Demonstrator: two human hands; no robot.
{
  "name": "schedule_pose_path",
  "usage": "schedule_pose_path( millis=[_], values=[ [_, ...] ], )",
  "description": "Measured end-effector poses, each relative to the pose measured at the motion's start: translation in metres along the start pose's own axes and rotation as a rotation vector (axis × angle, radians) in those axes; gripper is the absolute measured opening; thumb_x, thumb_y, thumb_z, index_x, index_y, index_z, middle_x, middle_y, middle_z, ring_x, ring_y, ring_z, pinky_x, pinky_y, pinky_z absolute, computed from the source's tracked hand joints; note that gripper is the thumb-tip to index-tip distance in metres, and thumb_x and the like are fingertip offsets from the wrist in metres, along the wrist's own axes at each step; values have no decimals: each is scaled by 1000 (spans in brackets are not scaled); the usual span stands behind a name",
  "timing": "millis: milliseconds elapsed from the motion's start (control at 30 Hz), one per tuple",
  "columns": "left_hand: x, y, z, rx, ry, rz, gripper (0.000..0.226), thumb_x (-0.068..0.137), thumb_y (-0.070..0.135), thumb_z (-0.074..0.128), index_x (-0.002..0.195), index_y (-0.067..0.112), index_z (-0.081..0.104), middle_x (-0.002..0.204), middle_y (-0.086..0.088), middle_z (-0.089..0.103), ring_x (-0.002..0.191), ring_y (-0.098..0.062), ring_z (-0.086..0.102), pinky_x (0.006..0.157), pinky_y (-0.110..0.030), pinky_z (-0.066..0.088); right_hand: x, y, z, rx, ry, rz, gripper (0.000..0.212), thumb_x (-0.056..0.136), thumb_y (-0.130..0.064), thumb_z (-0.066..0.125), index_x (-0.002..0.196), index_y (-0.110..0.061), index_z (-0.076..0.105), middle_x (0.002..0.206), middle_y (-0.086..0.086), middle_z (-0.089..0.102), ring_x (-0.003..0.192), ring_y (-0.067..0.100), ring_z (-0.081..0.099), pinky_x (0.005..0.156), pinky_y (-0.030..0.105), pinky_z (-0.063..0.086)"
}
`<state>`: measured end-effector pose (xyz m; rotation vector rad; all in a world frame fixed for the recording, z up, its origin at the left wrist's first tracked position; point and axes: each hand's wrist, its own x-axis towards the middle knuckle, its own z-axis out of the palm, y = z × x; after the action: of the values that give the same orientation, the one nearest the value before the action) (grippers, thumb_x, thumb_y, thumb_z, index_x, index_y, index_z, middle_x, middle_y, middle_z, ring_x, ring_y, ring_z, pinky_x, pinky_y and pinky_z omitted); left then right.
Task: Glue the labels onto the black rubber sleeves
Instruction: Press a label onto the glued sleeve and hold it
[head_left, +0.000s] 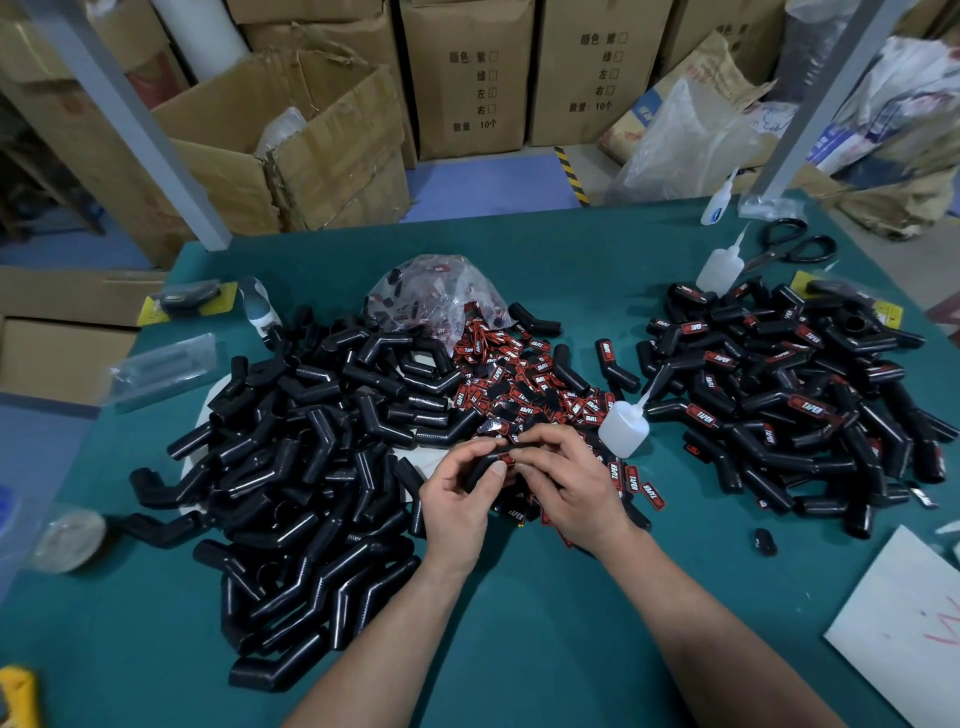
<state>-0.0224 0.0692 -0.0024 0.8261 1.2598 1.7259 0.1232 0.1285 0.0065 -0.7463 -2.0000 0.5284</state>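
At the table's centre my left hand (460, 499) grips a black rubber sleeve (480, 466). My right hand (563, 480) pinches a red-and-black label (505, 457) against that sleeve. A heap of plain black sleeves (311, 457) lies to the left. Loose labels (524, 384) spill from a clear plastic bag (439, 291) behind my hands. To the right lies a heap of sleeves with labels on them (789, 395). A small white glue bottle (623, 426) stands just right of my right hand.
More glue bottles (719, 267) and black scissors (792, 244) sit at the back right. A white sheet of paper (904, 623) lies at the right front. A tape roll (67, 540) sits at the left edge. Cardboard boxes (291, 140) stand beyond the green table (519, 649).
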Motion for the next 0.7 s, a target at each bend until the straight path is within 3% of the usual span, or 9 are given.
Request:
schedule_pose_path(
  millis=[100,267,400,500,600,700],
  values=[
    [0,0,0,6,7,-6,18,83,28,77,101,29,79,111,-6,76,104,-24,72,85,-37,61,-1,1,1,6,-6,-4,18,93,-3,64,107,4,73,113,17,60,110,9,59,94,23,49],
    [2,0,-1,-14,18,-27,15,79,26,78,93,26,78,106,-9,76,102,-29,71,87,-47,60,-1,4,2,1,-21,-42,17,94,-1,64,108,5,73,114,18,60,113,7,57,95,23,48],
    [4,2,1,-143,29,-107,14,70,21,79,83,24,77,101,-8,76,94,-22,71,75,-33,58,-1,4,4,-1,-44,-90,17,97,-5,63,109,3,72,117,13,57,115,7,56,96,22,48],
    [7,0,-1,-186,19,-141,14,67,20,79,81,22,76,101,-10,74,94,-26,67,77,-36,56,-1,4,4,-8,-49,-92,18,98,-7,62,109,3,72,115,15,59,112,12,59,95,23,50],
    [2,-5,-2,-57,-6,-4,18,76,18,76,93,26,73,109,-6,73,104,-27,67,91,-48,54,-2,4,4,5,-22,-48,16,95,-3,64,107,4,73,114,16,60,110,10,59,94,23,50],
    [-2,-7,0,170,-62,239,30,87,17,72,111,34,67,121,3,68,117,-26,65,101,-40,53,-3,4,1,22,21,8,15,93,-3,66,105,3,73,113,14,61,108,11,61,93,24,50]
  ],
)
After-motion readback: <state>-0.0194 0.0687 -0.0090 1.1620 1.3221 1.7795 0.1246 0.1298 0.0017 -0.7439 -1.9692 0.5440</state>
